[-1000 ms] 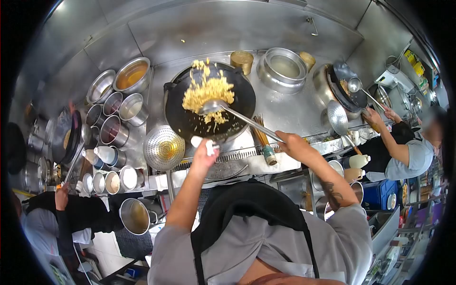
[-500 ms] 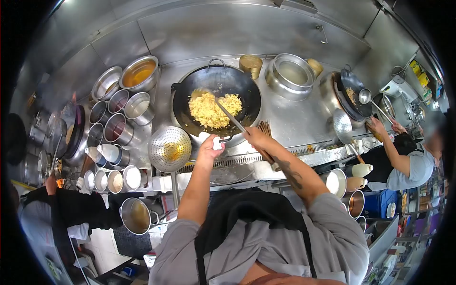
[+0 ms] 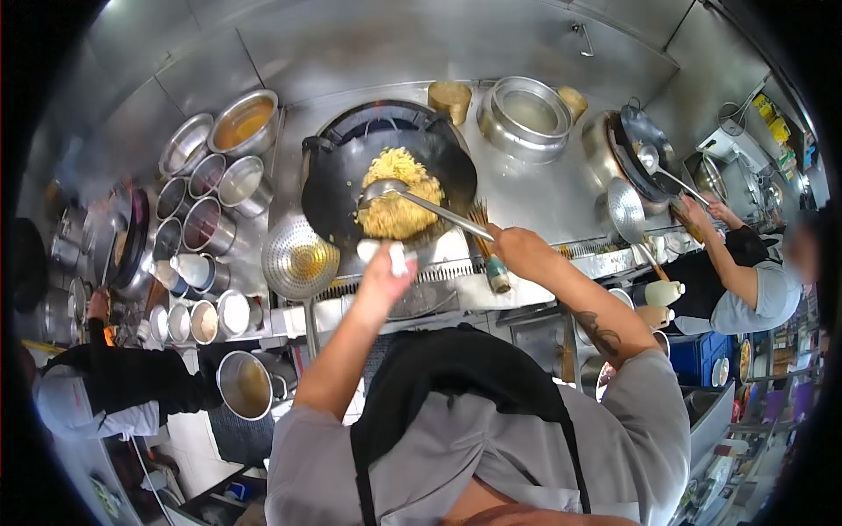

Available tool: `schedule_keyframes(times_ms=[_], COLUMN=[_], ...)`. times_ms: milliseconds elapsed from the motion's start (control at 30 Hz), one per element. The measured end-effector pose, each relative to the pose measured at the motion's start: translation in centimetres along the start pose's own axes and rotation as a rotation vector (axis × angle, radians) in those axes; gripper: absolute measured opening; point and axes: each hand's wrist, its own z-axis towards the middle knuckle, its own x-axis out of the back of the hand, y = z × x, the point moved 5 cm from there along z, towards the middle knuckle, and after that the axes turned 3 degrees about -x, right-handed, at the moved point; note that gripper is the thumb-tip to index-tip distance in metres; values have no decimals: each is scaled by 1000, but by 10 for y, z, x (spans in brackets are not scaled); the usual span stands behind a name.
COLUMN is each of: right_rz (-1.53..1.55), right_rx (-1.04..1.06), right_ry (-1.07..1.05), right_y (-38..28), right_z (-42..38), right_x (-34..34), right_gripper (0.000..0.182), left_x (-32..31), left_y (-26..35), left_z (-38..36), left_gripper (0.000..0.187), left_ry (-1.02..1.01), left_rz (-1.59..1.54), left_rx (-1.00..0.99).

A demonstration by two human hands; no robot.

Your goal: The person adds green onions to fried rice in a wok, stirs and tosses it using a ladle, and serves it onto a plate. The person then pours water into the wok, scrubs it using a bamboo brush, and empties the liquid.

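1. The rice (image 3: 399,219) was heaped in the tipped wok (image 3: 331,188), with the ladle (image 3: 382,188) on it.
2. The right hand (image 3: 528,256) had its fingers wrapped around the ladle's handle.
3. The left hand (image 3: 387,280) had its fingers curled around a cloth (image 3: 398,259) by the wok's near edge; I couldn't tell if they held a wok handle too.
4. To stir well, a tight hold and gentle scoops seemed best.
5. The strainer (image 3: 289,267) was left of the wok, the brush (image 3: 496,273) right.
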Motion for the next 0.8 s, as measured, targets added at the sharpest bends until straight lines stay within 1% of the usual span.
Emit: schedule_keyframes(times_ms=[33,67,100,167,200,233,300,333,400,433,467,500,567,600,633,667,700,733,767,800], right_rz=[46,86,170,368,405,403,390,371,312,168,168,171,172,171,192,217,236,288,308,359], right_rx=[32,7,17,37,45,-51,-249,-188,-54,-92,-78,-66,-63,-58,-21,14,50,47,93,110], right_ry=[-17,-47,-51,-99,-129,-221,-386,-259,15,120,169,215,173,143,95,45,3,-54,-78,-113], right_y=[-5,-7,-7,-3,9,16,25,25,31,30,22,14,9,8,5,1,0,1,2,10], right_z=[-7,-18,-23,-42,-38,-26,-5,0,25,26,16,7,0,-6,-10,-17,-22,-32,-39,-39], right_x=[2,15,35,50,45,35,19,7,-16,-24,-16,-2,11,14,18,20,26,33,38,37], right_gripper=[26,23,22,25,23,23,24,24,25,23,22,20,20,20,22,23,25,29,31,30], left_x=[-3,-9,6,-17,-23,-16,-2,20,74,104,114,94,78,54,30,4,8,-1,0,-4], left_y=[8,9,0,-13,-9,-3,6,-1,-36,-54,-67,-68,-51,-31,-10,8,10,5,-3,-4], left_z=[9,-2,-2,-54,-65,-46,4,25,32,28,5,-31,-24,-16,-6,-5,3,-6,-23,-37], left_gripper=[18,18,17,18,15,15,17,17,13,12,13,14,13,12,14,14,11,11,11,11], left_ry=[-17,-6,77,-3,82,115,-84,-172,-193,-189,-251,-149,-109,-82,-69,-302,-109,-42,36,5], left_rz=[-9,37,29,86,111,37,-60,48,102,139,118,165,30,25,-33,15,37,50,70,102], left_rx=[-9,-83,-66,47,-34,-12,9,-126,-54,1,86,32,42,-16,-1,-103,-68,-21,28,29])
